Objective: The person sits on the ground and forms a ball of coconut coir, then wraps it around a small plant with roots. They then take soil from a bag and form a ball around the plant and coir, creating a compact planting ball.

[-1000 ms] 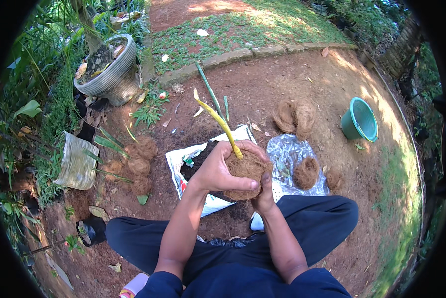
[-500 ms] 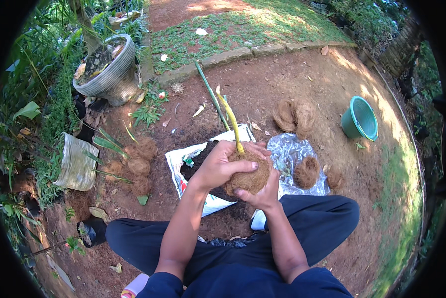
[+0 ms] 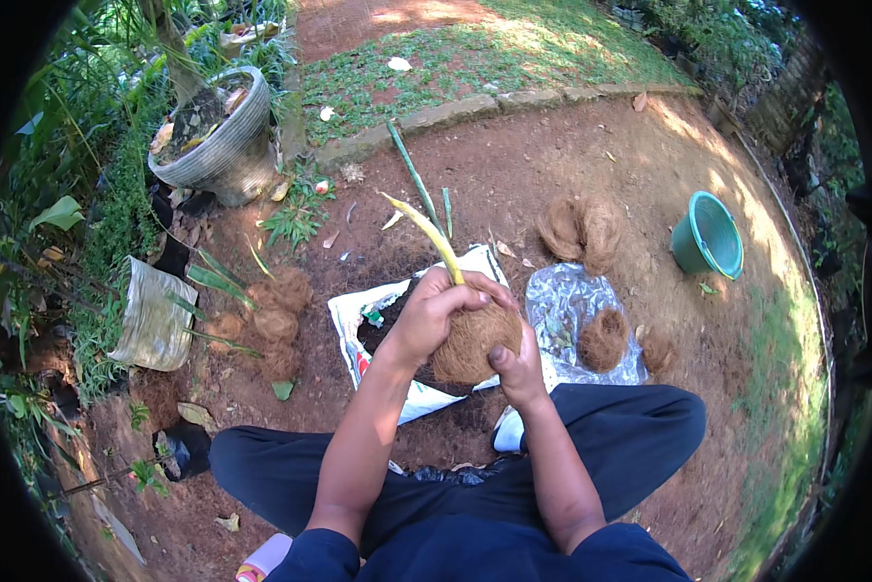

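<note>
Between my two hands is a round ball of brown coconut fibre [image 3: 477,347], held above an opened white sack [image 3: 424,400] with dark soil on it. A yellow-green leaf [image 3: 426,231] sticks up out of the ball's top, and green leaf pieces [image 3: 417,182] rise just behind it. My left hand [image 3: 434,318] wraps the upper left side, thumb across the top by the leaf's base. My right hand [image 3: 519,364] grips the right side, its thumb pressed on the fibre. The fingers behind the ball are partly hidden.
Fibre balls with green leaves [image 3: 277,325] lie at left beside a whitish bag [image 3: 152,315]. To the right are clear plastic [image 3: 559,303], loose fibre [image 3: 581,233], a small fibre clump [image 3: 604,339] and a green bucket [image 3: 707,236]. A large potted plant [image 3: 217,145] stands at back left.
The fibre ball has turned in my hands, so its leaf leans further left. My right thumb has moved up and right across the fibre.
</note>
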The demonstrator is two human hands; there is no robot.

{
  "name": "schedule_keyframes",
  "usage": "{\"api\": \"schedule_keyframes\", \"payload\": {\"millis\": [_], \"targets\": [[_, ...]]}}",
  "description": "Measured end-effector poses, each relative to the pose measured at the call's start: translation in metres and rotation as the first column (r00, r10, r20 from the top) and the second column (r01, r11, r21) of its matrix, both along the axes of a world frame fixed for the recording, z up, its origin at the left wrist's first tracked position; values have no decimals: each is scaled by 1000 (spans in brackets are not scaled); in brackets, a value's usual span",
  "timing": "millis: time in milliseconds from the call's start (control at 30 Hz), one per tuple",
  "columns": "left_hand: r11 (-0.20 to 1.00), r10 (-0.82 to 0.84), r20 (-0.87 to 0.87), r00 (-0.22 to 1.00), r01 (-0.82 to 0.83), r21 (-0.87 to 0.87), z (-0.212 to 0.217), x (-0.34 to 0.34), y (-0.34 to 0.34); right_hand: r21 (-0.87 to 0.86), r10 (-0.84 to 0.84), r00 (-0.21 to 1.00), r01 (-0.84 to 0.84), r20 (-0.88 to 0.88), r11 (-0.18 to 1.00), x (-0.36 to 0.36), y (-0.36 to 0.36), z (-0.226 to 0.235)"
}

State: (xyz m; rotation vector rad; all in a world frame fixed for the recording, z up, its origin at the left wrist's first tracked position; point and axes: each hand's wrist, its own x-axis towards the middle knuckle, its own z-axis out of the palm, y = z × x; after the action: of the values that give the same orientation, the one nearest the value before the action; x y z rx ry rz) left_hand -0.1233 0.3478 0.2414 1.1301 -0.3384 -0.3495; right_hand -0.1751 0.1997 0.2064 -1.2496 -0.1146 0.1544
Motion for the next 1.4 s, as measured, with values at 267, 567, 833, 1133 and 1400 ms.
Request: {"api": "schedule_keyframes", "payload": {"millis": [267,567,833,1133,1400], "targets": [[997,37,-13,999,-36,65,-8,4,1,-464,-119,952,244,283,852,-1,7,4],[946,-292,161,943,309,-98,-1,3,10,85,-4,999,1,43,996,-16,12,-20],[996,86,-59,995,-85,8,2,4,3,-128,-58,989,75,135,989,9,2,-8],[998,-36,81,996,39,-45,-5,0,4,-492,-58,951,208,303,845,-5,5,12],[999,-42,86,995,43,-7,-6,0,4,-69,12,992,-3,129,998,-8,6,-4]]}}
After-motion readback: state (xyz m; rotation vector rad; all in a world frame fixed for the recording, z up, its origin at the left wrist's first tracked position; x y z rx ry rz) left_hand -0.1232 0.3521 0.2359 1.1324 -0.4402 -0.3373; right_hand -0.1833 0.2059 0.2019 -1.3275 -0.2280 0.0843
